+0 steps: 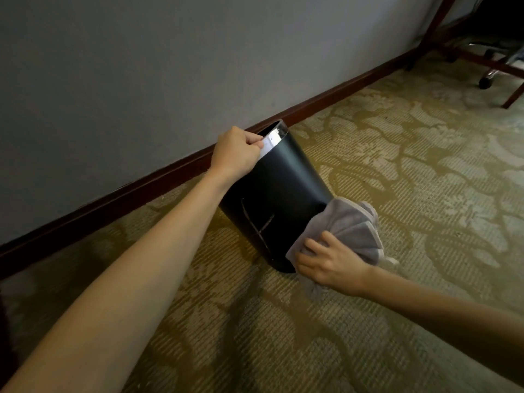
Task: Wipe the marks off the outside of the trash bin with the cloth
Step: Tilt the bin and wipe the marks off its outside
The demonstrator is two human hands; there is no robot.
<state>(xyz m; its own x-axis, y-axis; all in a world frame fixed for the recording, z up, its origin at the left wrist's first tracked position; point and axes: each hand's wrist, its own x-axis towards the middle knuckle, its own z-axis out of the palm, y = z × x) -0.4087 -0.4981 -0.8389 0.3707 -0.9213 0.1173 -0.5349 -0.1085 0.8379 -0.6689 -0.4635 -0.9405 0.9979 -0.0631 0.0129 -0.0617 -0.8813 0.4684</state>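
Gripping the chrome rim (273,139), the left hand (235,154) tips the black trash bin (278,191) on the patterned carpet (397,171) near the wall; the right hand (329,262) bunches a soft grey cloth (351,222) against its lower side. Light, stiff, probably slick; pale scratch-like marks (255,222) remain.

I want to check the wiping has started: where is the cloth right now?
In the head view, the grey cloth is right of centre, bunched in the right hand against the lower right side of the black trash bin.
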